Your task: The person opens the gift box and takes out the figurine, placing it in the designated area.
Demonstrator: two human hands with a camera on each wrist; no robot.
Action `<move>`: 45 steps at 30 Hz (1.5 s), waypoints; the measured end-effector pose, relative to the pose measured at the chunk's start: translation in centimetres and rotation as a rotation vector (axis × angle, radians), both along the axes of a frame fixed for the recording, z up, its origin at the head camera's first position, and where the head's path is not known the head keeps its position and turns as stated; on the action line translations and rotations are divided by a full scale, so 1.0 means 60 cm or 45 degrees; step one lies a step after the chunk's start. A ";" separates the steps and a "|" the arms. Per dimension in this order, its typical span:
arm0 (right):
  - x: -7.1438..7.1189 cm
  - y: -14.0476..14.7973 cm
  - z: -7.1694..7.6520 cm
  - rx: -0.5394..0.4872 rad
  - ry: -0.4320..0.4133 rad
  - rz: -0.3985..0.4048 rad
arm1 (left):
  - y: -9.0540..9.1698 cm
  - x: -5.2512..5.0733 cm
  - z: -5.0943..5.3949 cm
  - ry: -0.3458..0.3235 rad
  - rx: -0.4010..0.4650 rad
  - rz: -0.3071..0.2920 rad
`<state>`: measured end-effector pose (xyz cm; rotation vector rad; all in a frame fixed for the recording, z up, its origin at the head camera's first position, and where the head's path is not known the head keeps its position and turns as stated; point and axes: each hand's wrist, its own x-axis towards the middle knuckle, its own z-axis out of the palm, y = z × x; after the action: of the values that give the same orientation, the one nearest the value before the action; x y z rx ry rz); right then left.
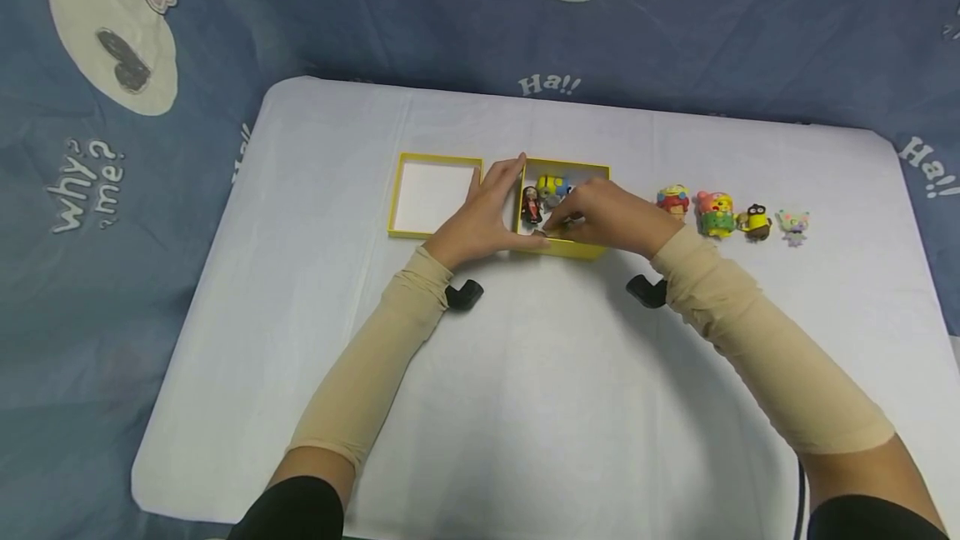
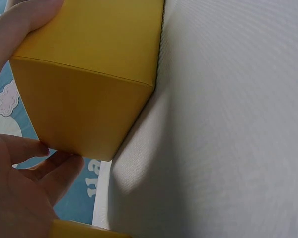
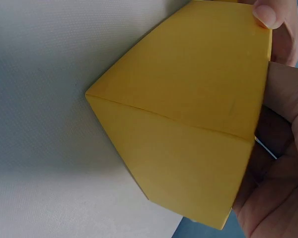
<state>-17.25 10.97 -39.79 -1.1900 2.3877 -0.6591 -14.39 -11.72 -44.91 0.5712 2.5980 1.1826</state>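
Observation:
A yellow box (image 1: 570, 249) stands open on the table with several small toy figures inside: a dark-haired one in red and black (image 1: 531, 205), a yellow and blue one (image 1: 553, 184) and a grey one. My left hand (image 1: 483, 222) grips the box's left side, thumb at the front edge and fingertips at the back; the left wrist view shows these fingers (image 2: 59, 171) against the yellow wall (image 2: 79, 109). My right hand (image 1: 615, 215) reaches over the right side, bent fingers down inside. In the right wrist view the box wall (image 3: 188, 74) hides its fingertips, so any held thing is unclear.
Left of the box lies its shallow yellow-rimmed lid (image 1: 392, 198). To the right stand a red and blue figure (image 1: 672, 201), a pink, yellow and green one (image 1: 716, 215), a yellow and brown one (image 1: 756, 222) and a pale one (image 1: 793, 227). Black wrist pieces sit at both wrists.

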 end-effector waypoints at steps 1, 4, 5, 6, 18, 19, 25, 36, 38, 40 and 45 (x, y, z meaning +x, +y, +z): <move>0.000 -0.001 -0.001 0.004 -0.003 0.000 | 0.000 0.000 0.000 -0.001 -0.001 0.000; -0.001 -0.006 -0.002 0.036 -0.017 -0.002 | 0.000 0.000 0.000 -0.005 -0.002 0.001; -0.001 -0.007 -0.002 0.044 -0.021 -0.002 | 0.000 0.000 0.000 -0.004 -0.003 -0.001; -0.002 -0.008 -0.002 0.050 -0.024 0.000 | 0.000 0.000 -0.001 -0.004 -0.005 -0.001; -0.005 -0.024 -0.011 0.078 0.073 0.030 | -0.001 -0.001 0.000 0.000 0.010 -0.002; -0.006 -0.025 -0.012 0.089 0.080 0.025 | -0.001 -0.001 0.000 0.001 0.014 0.000; -0.004 -0.029 -0.011 0.117 0.103 -0.002 | -0.001 -0.003 -0.002 0.002 0.018 -0.001; -0.001 -0.035 -0.007 0.142 0.115 -0.017 | -0.002 -0.003 -0.005 0.002 0.011 -0.001; -0.002 -0.034 -0.008 0.158 0.107 -0.025 | -0.001 -0.003 -0.005 0.001 0.012 -0.006; -0.002 -0.032 -0.009 0.160 0.094 -0.030 | -0.001 -0.003 -0.004 0.000 0.010 -0.010; -0.003 -0.022 -0.007 0.123 0.065 -0.048 | 0.000 -0.002 -0.002 0.005 0.017 -0.005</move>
<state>-17.46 9.68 -40.21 -1.1372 2.4595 -0.5247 -14.50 -11.69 -45.04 0.5811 2.5930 1.1996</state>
